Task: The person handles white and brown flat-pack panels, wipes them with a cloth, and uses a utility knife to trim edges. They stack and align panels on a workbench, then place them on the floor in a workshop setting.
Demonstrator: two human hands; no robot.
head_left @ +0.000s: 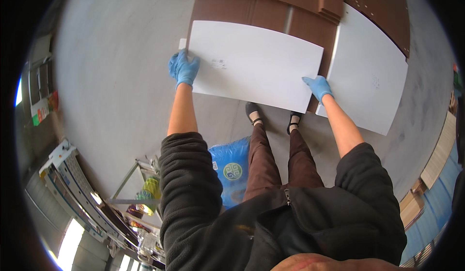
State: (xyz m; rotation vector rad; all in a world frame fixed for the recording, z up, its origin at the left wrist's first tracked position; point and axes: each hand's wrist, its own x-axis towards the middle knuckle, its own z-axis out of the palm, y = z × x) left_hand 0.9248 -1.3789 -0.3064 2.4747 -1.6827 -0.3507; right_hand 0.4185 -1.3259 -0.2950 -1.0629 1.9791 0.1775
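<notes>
A flat white rectangular panel [256, 65] with faint small print spans the space between my two hands. My left hand [184, 68], in a blue glove, is closed round its left end, the fingertips partly hidden at the edge. At the opposite end my right hand [318, 87], also gloved in blue, grips the near right corner with its thumb over the top face. Brown panels [225, 7] lie beyond and partly beneath the white one. To the right, a second white panel [370, 72] rests apart from both hands.
By my feet lies a blue plastic bag [230, 162] with a round emblem. A metal frame [128, 179] stands to the left, with a long machine [80, 188] farther out. More brown boards [382, 9] lie at the far right, and pale boards [438, 152] along the right rim.
</notes>
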